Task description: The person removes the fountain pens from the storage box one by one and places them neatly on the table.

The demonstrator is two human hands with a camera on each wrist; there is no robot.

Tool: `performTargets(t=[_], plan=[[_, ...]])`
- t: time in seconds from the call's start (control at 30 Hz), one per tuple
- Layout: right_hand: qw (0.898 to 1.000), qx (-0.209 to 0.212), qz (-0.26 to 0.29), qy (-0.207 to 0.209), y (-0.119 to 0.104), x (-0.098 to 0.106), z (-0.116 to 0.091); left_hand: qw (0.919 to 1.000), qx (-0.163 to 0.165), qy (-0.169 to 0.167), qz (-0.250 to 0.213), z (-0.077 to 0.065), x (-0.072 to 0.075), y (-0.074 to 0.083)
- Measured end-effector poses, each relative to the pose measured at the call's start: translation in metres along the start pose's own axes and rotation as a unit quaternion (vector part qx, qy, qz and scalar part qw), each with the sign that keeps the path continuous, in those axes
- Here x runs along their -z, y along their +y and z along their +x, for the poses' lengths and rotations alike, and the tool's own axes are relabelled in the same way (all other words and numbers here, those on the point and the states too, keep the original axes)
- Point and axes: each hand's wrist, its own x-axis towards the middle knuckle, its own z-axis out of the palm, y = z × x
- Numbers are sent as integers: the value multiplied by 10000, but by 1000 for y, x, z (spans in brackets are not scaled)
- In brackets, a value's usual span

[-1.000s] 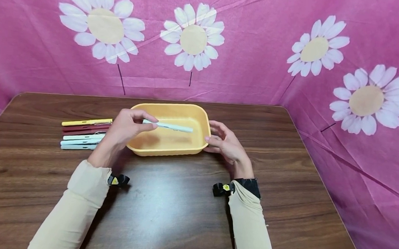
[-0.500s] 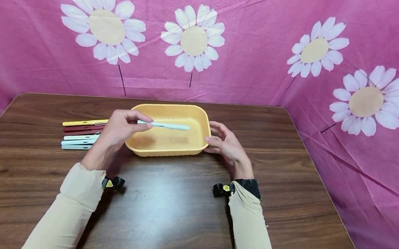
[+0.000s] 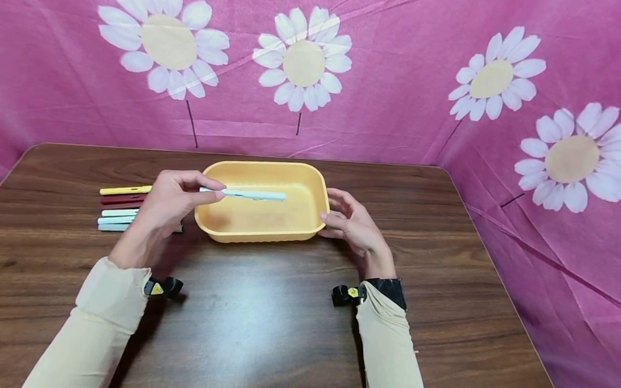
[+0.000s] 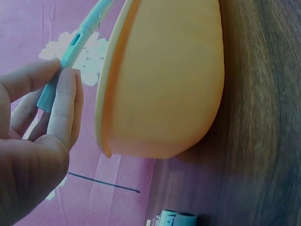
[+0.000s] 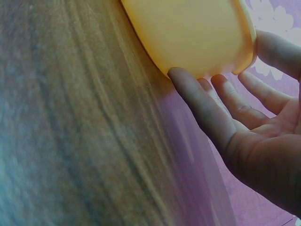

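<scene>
My left hand [image 3: 173, 200] pinches a pale mint-blue pen [image 3: 259, 195] by one end between thumb and fingers. The pen lies level over the yellow plastic tub [image 3: 257, 236], its far end pointing right. In the left wrist view the pen [image 4: 73, 49] shows a small oval slot in its barrel and sits beyond the tub's rim. My right hand [image 3: 355, 223] holds the tub's right end, thumb at the rim and fingers against the outer wall, as the right wrist view of the tub [image 5: 193, 37] shows. No other pen shows inside the tub.
Several pens lie side by side left of the tub: a yellow pen [image 3: 124, 190], dark red pens [image 3: 120, 199] and pale blue pens [image 3: 113, 227], partly hidden by my left hand. A pink cloth [image 3: 380, 103] with daisies hangs behind the wooden table [image 3: 259, 333].
My left hand has moved left with the pen, covering more of the pens on the table. The right hand and the tub have stayed in place.
</scene>
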Motion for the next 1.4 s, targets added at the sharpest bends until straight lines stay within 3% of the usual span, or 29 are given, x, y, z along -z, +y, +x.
performTargets(t=[0.2, 0.53, 0.93, 1.4], plan=[[10000, -8, -1, -3, 1, 0, 1, 9977, -126, -68, -665, -2, 7, -2], [10000, 14, -16, -34, 2, 1, 1, 9942, -217, 29, -1049, -8, 24, -2], [10000, -19, -30, 43, 1, 2, -1, 9911, -288, 84, -1298, -15, 40, -5], [10000, -25, -16, 25, 0, 1, -1, 9886, -135, 217, -1486, -28, 55, -11]])
